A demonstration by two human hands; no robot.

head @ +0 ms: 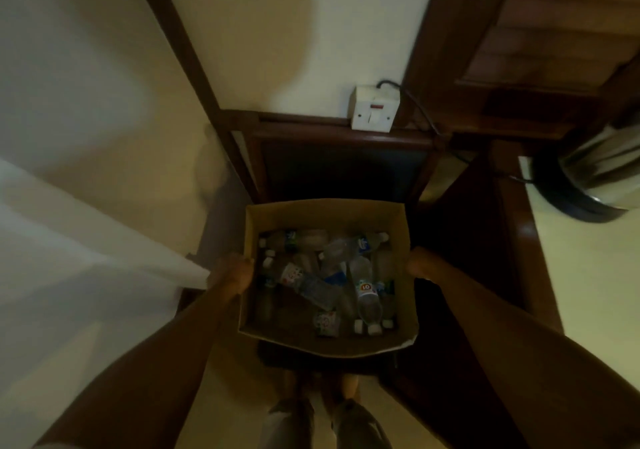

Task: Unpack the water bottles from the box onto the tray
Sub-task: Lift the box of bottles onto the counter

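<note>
An open cardboard box [325,214] is held in front of me, above the floor. Inside lie several clear plastic water bottles [367,292] with white caps, jumbled on their sides. My left hand [233,273] grips the box's left wall. My right hand [424,263] grips its right wall. No tray is in view.
A dark wooden chair [343,168] with a dark seat stands just beyond the box. A white wall socket [374,109] with a black cable sits above it. A wooden table edge [519,234] and a metal kettle [599,171] are at right. A white sheet [69,247] is at left.
</note>
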